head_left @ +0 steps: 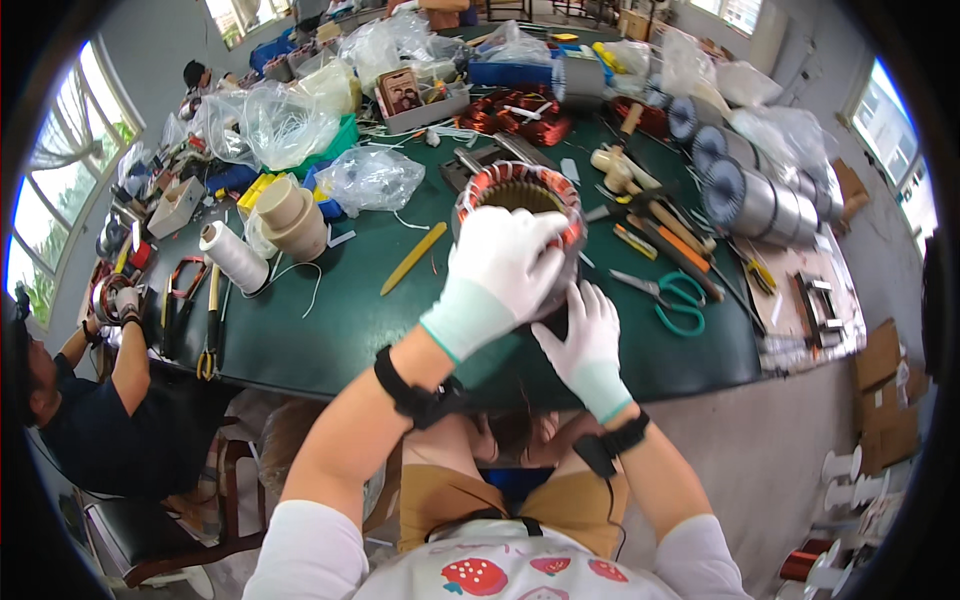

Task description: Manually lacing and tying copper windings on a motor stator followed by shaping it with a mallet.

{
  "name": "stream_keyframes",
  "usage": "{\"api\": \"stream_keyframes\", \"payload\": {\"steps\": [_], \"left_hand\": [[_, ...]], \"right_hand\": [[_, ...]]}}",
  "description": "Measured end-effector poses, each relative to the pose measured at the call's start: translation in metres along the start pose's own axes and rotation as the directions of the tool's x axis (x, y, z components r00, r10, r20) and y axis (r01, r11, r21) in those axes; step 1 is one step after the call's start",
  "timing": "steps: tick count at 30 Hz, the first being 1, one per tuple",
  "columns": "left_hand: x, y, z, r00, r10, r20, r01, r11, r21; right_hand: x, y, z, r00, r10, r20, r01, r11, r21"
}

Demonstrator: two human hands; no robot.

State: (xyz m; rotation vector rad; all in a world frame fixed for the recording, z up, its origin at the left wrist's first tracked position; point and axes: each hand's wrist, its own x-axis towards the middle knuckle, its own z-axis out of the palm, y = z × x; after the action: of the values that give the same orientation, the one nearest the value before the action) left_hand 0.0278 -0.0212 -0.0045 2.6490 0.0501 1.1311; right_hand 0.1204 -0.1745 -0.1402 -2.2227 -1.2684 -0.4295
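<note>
A motor stator [517, 174] wound with red-orange copper coils laced in white stands in front of me, its ribbed bore facing up. My left hand [505, 262], in a white glove, lies over the stator's near rim. Its fingers are bent and closed at the coil edge on the right; whatever they pinch is hidden. My right hand [588, 348], gloved too, is beside the stator's lower right side, its fingers stretched and its thumb apart. Green-handled scissors [672, 298] lie right of it. A yellow strip [413, 259] lies left of the stator.
Hammers, an orange-handled tool [684, 246] and a utility knife [635, 241] lie at the right, before wire spools [738, 195]. White thread cones [233, 258], plastic bags [370, 180] and copper coils [512, 114] crowd the left and back. A co-worker [120, 400] handles another stator at left.
</note>
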Motion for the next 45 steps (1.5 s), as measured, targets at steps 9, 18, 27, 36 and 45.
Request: {"api": "stream_keyframes", "payload": {"steps": [9,18,27,36,45], "left_hand": [[0.003,-0.007,-0.012,0.969,-0.095,0.227,0.113,0.991,-0.066],[0.031,-0.002,-0.027,0.848,-0.289,0.444,0.343,0.938,-0.043],[0.07,0.017,-0.003,0.607,-0.611,0.508,0.453,0.792,0.41],[0.097,-0.038,-0.039,0.466,-0.664,0.584,0.584,0.727,0.361],[0.096,-0.084,-0.065,0.176,-0.939,0.294,0.971,0.215,0.103]], "right_hand": [[0.008,-0.007,-0.017,0.962,0.002,0.273,-0.035,0.993,0.116],[0.054,0.009,-0.041,0.921,-0.016,0.388,-0.084,0.967,0.24],[0.122,0.061,-0.078,0.803,0.127,0.582,-0.371,0.871,0.321],[0.102,0.034,-0.047,0.098,0.204,0.974,-0.957,-0.249,0.149],[0.21,-0.043,-0.018,0.294,-0.09,0.952,-0.613,-0.781,0.116]]}}
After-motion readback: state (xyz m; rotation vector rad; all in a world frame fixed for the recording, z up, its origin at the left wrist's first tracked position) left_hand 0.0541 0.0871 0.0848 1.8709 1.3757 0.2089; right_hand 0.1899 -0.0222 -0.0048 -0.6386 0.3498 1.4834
